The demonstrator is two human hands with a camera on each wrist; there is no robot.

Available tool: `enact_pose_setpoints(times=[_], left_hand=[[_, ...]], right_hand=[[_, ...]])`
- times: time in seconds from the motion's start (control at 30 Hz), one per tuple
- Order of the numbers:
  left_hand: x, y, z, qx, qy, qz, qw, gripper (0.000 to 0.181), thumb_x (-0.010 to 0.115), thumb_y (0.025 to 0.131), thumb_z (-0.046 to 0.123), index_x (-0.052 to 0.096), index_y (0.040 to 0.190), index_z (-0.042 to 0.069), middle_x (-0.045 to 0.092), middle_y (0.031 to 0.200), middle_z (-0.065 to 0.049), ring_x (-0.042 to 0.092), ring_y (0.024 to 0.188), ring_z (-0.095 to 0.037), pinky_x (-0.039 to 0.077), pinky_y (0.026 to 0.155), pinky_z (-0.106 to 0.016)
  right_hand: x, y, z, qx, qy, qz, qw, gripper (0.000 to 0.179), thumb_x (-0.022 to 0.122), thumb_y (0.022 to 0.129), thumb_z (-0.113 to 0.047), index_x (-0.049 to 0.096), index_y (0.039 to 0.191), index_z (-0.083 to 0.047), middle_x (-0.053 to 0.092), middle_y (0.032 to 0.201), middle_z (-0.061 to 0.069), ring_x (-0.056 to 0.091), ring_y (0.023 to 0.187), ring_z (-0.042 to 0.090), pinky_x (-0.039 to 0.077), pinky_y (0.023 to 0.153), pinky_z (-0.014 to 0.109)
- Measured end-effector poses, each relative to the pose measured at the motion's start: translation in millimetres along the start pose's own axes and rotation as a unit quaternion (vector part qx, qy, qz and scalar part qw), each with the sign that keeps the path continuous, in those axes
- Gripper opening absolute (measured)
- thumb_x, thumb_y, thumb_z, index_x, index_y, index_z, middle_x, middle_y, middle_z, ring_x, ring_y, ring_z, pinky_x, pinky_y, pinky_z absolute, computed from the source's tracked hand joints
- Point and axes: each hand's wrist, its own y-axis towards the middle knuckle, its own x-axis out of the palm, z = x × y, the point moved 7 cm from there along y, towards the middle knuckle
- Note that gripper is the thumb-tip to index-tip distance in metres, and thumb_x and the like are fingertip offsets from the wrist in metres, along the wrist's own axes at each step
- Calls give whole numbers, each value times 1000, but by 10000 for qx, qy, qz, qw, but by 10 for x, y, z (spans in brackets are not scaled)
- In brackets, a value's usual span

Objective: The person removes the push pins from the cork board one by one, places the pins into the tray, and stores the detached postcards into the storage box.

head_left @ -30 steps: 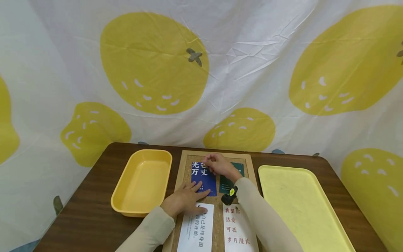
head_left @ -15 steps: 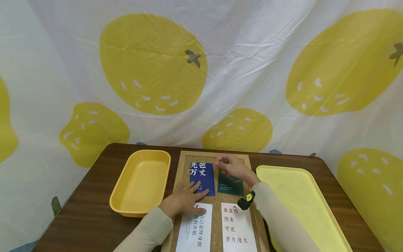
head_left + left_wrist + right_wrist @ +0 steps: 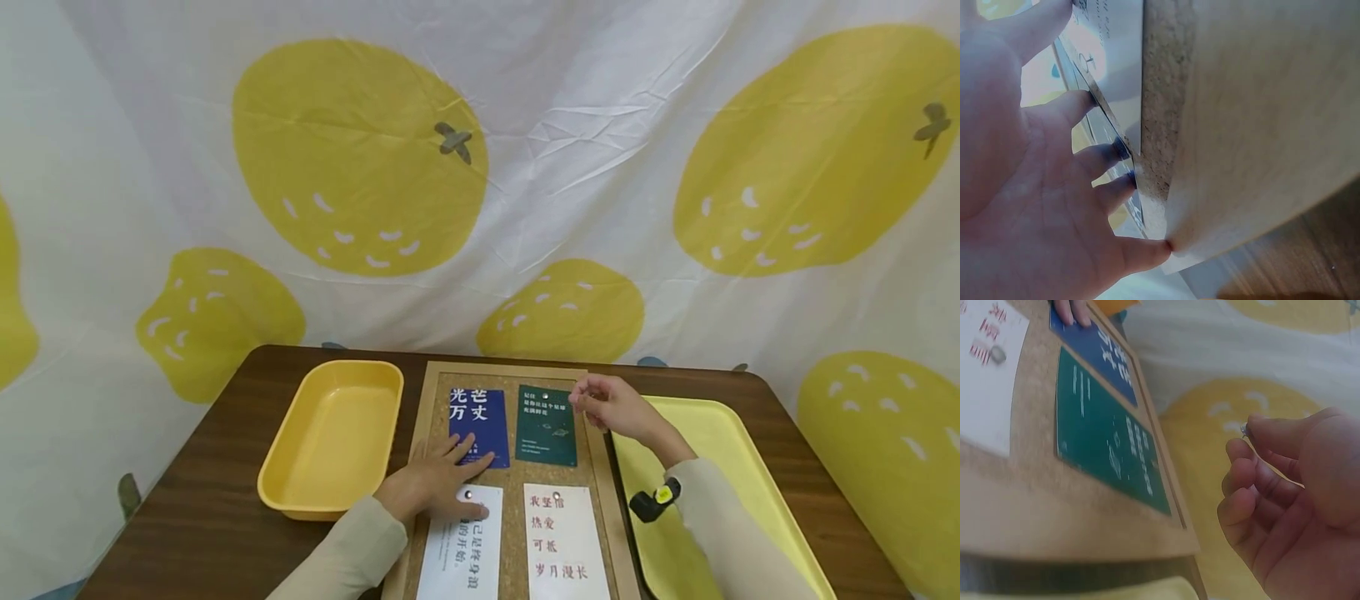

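Note:
My left hand lies with fingers spread across a corkboard. Its fingertips rest on the lower part of a blue card, and its thumb is over the top of a white card with dark print. Raised near the board's upper right edge, my right hand pinches a small silver thumbtack between thumb and index finger. Left of that hand is a green card with a silver tack at its top. Below it lies a white card with red writing, also tacked at the top.
A deep yellow-orange tub stands left of the board on the brown wooden table. To the right, a flat pale yellow tray lies partly under my right forearm. A lemon-patterned cloth hangs behind the table.
My right hand has moved right, from the top of the blue card across the green card to the board's right edge, uncovering both cards. My left hand has stayed on the board.

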Motion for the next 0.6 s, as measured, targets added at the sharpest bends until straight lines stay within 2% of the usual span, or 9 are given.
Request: enact_pose_setpoints(times=[0.13, 0.43, 0.6], left_hand=[[9, -5, -3, 28, -21, -11, 10000, 82, 62, 85, 66, 30, 155, 39, 15, 167, 0, 9, 154, -27, 8, 119, -62], [-6, -7, -2, 44, -36, 40, 10000, 82, 63, 84, 65, 31, 155, 38, 16, 166, -1, 10, 153, -28, 8, 118, -64], [-21, -12, 1, 22, -24, 40, 10000, 83, 64, 84, 65, 32, 155, 38, 16, 166, -1, 10, 153, -28, 7, 118, -64]], right_hand=[[-147, -151, 94, 97, -15, 150, 9998, 17, 53, 103, -9, 57, 105, 7, 56, 79, 12, 48, 58, 12, 47, 49, 32], [-322, -339, 300, 218, 99, 247, 9994, 19, 52, 102, -8, 55, 107, 10, 55, 90, 23, 47, 59, 11, 45, 48, 28], [-416, -427, 440, 310, 90, 367, 9988, 21, 53, 102, -10, 55, 107, 10, 55, 90, 23, 46, 57, 9, 44, 47, 28]])
